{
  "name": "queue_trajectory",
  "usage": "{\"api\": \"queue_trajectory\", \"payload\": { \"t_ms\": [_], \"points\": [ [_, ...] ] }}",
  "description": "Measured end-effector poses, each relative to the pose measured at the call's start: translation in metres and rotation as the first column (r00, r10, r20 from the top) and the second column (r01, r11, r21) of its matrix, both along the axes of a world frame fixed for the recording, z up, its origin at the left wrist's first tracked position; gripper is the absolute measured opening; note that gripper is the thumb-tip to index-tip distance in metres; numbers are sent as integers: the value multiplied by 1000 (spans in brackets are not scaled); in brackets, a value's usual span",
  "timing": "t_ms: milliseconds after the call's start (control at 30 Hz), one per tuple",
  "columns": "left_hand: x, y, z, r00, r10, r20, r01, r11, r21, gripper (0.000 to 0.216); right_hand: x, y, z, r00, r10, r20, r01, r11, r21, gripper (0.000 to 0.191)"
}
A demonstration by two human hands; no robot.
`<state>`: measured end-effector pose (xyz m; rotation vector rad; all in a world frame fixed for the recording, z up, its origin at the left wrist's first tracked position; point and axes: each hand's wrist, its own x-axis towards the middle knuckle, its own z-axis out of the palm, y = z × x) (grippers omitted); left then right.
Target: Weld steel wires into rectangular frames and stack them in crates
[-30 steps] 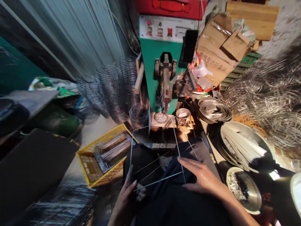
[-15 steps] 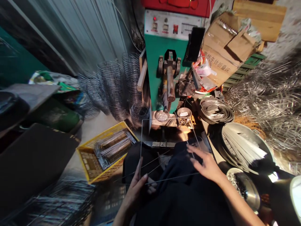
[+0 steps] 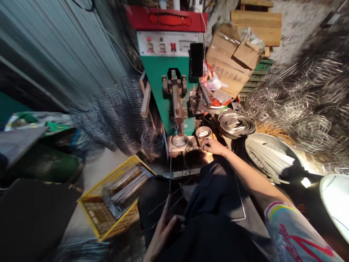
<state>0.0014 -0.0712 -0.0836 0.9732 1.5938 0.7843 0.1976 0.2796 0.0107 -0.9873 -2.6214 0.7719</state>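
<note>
My left hand (image 3: 166, 227) is closed around the near left part of a thin rectangular wire frame (image 3: 170, 171), held above my lap. The frame's far side runs just in front of the welding machine's ledge, and its near right corner shows over the dark trousers. My right hand (image 3: 214, 146) reaches to that ledge, fingers pinched together by the frame's far right end; what they hold is too small to make out. Right behind these fingers is a small bowl (image 3: 203, 133) with a pale block in it. A round dish (image 3: 179, 141) of small metal bits sits under the machine's electrode (image 3: 178, 118).
A yellow crate (image 3: 100, 233) of bent wire pieces stands at left, with wire coils (image 3: 116, 120) behind it. At right are a basin (image 3: 251, 145) of straight rods, a pan of coiled strips (image 3: 237, 123) and heaped wire rings (image 3: 308, 98). A cardboard box (image 3: 226, 69) leans behind.
My right hand has left the frame's right side and gone forward to the machine's ledge. My left hand keeps hold of the frame. The whole view has shifted, moving the machine leftward.
</note>
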Motion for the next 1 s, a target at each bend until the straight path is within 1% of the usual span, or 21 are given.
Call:
{"api": "queue_trajectory", "payload": {
  "t_ms": [67, 133, 167, 233, 267, 300, 333, 367, 400, 433, 467, 500, 567, 667, 733, 800, 867, 933, 1000],
  "points": [
    [-20, 15, 13, 1000, 9, -1, -9, 991, 135, 91, -3, -9, -6, 999, 53, -4, -53, 998, -30, 15],
    [-43, 45, 37, 972, 115, -204, -53, 957, 284, 89, -8, -17, -5, 996, 93, -16, -94, 994, -48, 17],
    [-53, 65, 51, 942, 154, -299, -36, 930, 366, 83, -11, -20, -2, 994, 111, -20, -112, 992, -58, 19],
    [-66, 108, 81, 833, 251, -493, 64, 841, 537, 70, -17, -23, 8, 988, 154, -13, -154, 985, -79, 22],
    [-67, 130, 95, 755, 286, -590, 135, 813, 567, 62, -21, -23, 14, 983, 183, -4, -183, 979, -91, 23],
    [-65, 149, 108, 677, 260, -688, 229, 814, 533, 54, -24, -22, 21, 977, 215, 5, -214, 971, -105, 24],
    [-60, 166, 118, 592, 179, -786, 339, 829, 444, 45, -26, -20, 27, 969, 248, 11, -245, 962, -123, 25],
    [-52, 181, 126, 509, 82, -857, 423, 843, 332, 36, -28, -18, 32, 961, 278, 13, -273, 951, -147, 25],
    [-43, 192, 131, 447, -13, -895, 482, 846, 228, 31, -30, -17, 35, 954, 299, 9, -293, 940, -176, 25],
    [-34, 201, 134, 407, -87, -909, 517, 842, 151, 28, -31, -15, 37, 952, 305, 1, -299, 932, -206, 25],
    [-25, 208, 134, 394, -129, -910, 532, 839, 112, 28, -32, -15, 38, 955, 296, -6, -290, 929, -230, 26],
    [-18, 212, 133, 402, -144, -904, 535, 838, 105, 28, -33, -15, 37, 961, 275, -12, -269, 931, -246, 25],
    [-9, 219, 129, 436, -127, -891, 519, 845, 133, 29, -34, -17, 33, 977, 213, -23, -212, 945, -247, 25],
    [-9, 222, 123, 473, -109, -875, 480, 864, 152, 28, -34, -23, 27, 992, 126, -25, -128, 966, -224, 24],
    [-12, 222, 122, 514, -94, -852, 452, 875, 176, 27, -34, -26, 27, 995, 95, -37, -101, 969, -225, 24],
    [-14, 221, 122, 576, -68, -815, 419, 880, 223, 27, -34, -28, 27, 993, 93, -73, -107, 966, -234, 25],
    [-16, 221, 121, 625, -42, -779, 389, 882, 264, 27, -35, -28, 28, 989, 101, -110, -122, 969, -214, 26],
    [-19, 222, 118, 641, -34, -767, 376, 885, 275, 27, -36, -27, 29, 988, 108, -108, -127, 974, -185, 26],
    [-21, 224, 115, 647, -50, -761, 386, 882, 270, 27, -38, -24, 28, 987, 134, -87, -149, 970, -193, 26]
  ]
}}
